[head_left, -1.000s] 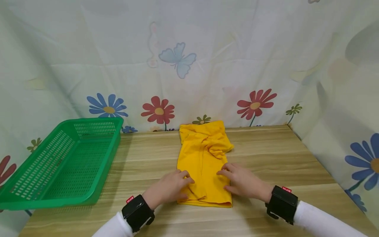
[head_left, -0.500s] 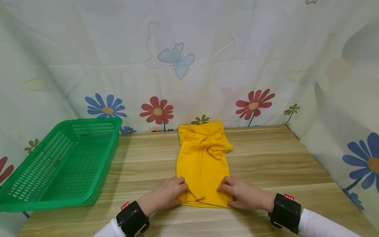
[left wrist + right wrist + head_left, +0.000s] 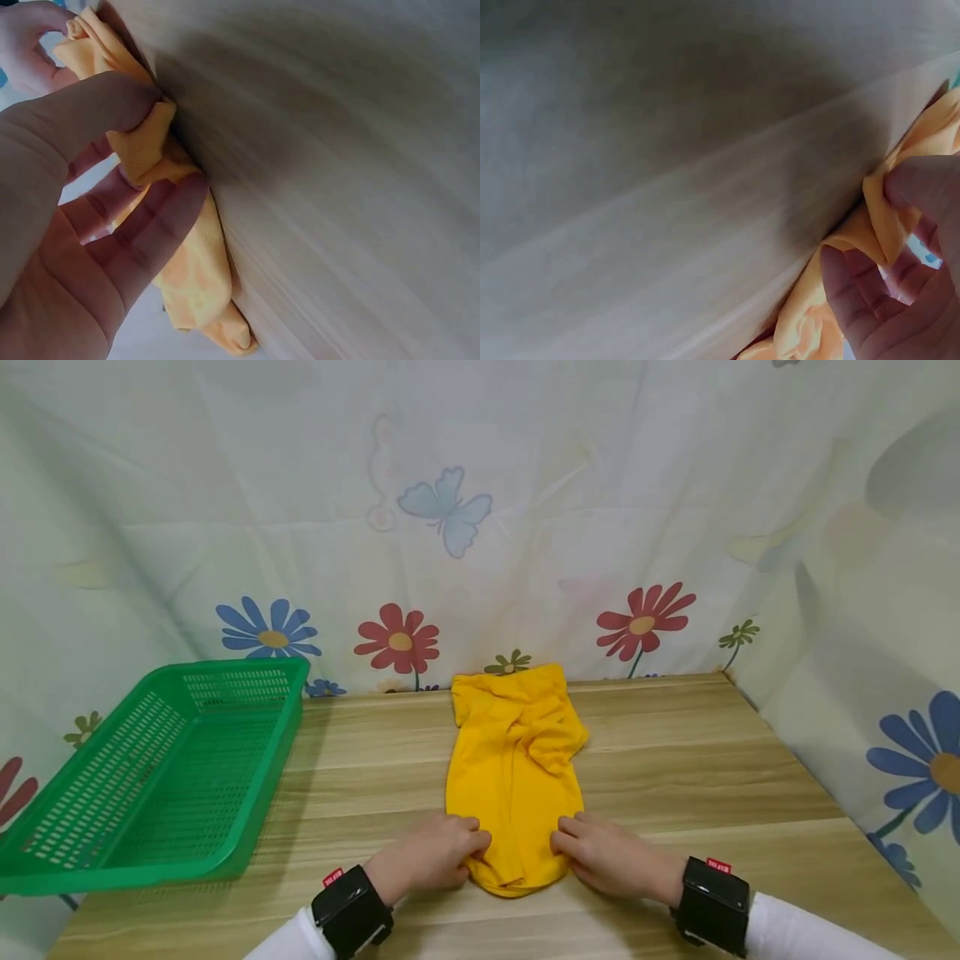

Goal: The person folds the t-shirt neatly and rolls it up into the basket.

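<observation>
A yellow garment (image 3: 510,785), folded into a long strip, lies on the wooden table with its far end bunched and wrinkled. At its near left corner my left hand (image 3: 435,852) pinches the cloth between thumb and curled fingers. My right hand (image 3: 611,856) grips the near right corner in the same way. Between the hands the near edge bows down toward me. In the left wrist view a fold of the yellow cloth (image 3: 146,150) sits between thumb and fingers. The right wrist view shows the cloth (image 3: 881,225) under the thumb, its edge raised there.
A green plastic basket (image 3: 288,727) with perforated walls stands on the left of the wooden table (image 3: 675,760). Behind and to the right hangs a pale curtain (image 3: 555,527) printed with flowers and a butterfly. Both wrists wear black devices.
Both hands have moved to the garment's near corners and now pinch them. The near edge, straight before, is drawn inward and curved. The basket has stayed put.
</observation>
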Demonstrator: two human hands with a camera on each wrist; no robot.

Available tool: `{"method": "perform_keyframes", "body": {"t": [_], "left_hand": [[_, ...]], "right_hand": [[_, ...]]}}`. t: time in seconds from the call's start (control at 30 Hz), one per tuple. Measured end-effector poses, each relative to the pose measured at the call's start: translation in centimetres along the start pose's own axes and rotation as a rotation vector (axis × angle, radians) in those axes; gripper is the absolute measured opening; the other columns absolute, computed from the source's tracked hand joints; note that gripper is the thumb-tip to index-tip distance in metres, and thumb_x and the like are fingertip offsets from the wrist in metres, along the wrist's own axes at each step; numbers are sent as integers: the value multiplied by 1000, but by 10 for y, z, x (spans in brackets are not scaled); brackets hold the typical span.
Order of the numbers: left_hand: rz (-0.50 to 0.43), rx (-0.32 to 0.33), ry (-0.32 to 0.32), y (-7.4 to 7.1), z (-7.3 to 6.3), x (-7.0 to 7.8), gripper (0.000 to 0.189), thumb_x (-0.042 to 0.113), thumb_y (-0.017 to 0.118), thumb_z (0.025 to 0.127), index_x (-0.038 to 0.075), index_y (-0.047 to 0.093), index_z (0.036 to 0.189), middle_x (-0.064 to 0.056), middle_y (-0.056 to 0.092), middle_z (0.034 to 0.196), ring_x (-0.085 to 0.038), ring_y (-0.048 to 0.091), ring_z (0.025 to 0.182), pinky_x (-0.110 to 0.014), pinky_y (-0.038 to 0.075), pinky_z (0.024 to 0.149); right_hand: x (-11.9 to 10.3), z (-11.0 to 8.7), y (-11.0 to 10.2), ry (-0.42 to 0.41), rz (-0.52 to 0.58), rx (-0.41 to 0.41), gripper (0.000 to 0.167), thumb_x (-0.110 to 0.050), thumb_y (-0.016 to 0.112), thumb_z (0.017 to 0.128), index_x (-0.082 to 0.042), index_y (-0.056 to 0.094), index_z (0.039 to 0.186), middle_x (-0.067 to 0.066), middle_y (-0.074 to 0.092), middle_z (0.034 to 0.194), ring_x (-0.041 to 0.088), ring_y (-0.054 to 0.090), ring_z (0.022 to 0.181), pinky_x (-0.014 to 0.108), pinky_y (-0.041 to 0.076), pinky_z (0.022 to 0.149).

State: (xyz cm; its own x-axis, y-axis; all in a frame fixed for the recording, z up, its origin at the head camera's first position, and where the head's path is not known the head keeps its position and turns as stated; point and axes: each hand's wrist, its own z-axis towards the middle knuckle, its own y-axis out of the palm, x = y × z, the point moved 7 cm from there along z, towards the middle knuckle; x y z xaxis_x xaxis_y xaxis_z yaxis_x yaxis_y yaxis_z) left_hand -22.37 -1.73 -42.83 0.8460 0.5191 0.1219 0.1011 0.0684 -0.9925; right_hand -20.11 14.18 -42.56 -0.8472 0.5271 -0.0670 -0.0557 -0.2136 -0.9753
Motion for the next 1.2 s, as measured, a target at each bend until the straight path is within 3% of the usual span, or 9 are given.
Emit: {"method": "perform_keyframes", "body": {"t": [0.2, 0.3, 0.47, 0.7, 1.2], "left_hand": [[-133, -8, -2, -1, -2, 3, 22, 8, 69, 72, 21, 51, 78, 10, 41, 71, -3, 39, 60, -16, 29, 52], [-200, 24, 1, -14, -5, 4, 22, 6, 67, 73, 18, 51, 80, 9, 42, 73, -4, 40, 63, -15, 32, 55], [-224, 105, -35, -42, -5, -5, 21, 7, 68, 74, 16, 52, 84, 6, 45, 74, -7, 41, 65, -16, 34, 58], [-220, 141, -129, -63, 7, -25, 18, 12, 71, 78, 15, 57, 89, 5, 53, 79, -9, 47, 72, -17, 42, 66], [-194, 131, -218, -58, 34, -65, 16, 14, 70, 79, 14, 63, 93, 5, 58, 80, -11, 50, 72, -21, 45, 68]], "right_hand": [[0, -2, -4, 43, 178, -90, 19, -5, 64, 78, -16, 52, 87, -10, 42, 78, 1, 39, 68, 15, 39, 60], [3, -2, -12, 67, 300, -121, 19, -4, 64, 79, -16, 53, 89, -9, 46, 80, 0, 41, 70, 15, 39, 62], [17, 5, -33, 92, 394, -63, 18, -3, 64, 79, -14, 54, 90, -7, 49, 80, 1, 43, 71, 16, 39, 63], [46, 20, -45, 204, 374, -71, 14, -6, 64, 81, -10, 57, 92, -7, 50, 79, 3, 45, 68, 18, 40, 61], [87, 39, -36, 289, 297, -91, 13, -7, 64, 81, -7, 58, 93, -2, 51, 80, 9, 47, 70, 22, 42, 63]]}}
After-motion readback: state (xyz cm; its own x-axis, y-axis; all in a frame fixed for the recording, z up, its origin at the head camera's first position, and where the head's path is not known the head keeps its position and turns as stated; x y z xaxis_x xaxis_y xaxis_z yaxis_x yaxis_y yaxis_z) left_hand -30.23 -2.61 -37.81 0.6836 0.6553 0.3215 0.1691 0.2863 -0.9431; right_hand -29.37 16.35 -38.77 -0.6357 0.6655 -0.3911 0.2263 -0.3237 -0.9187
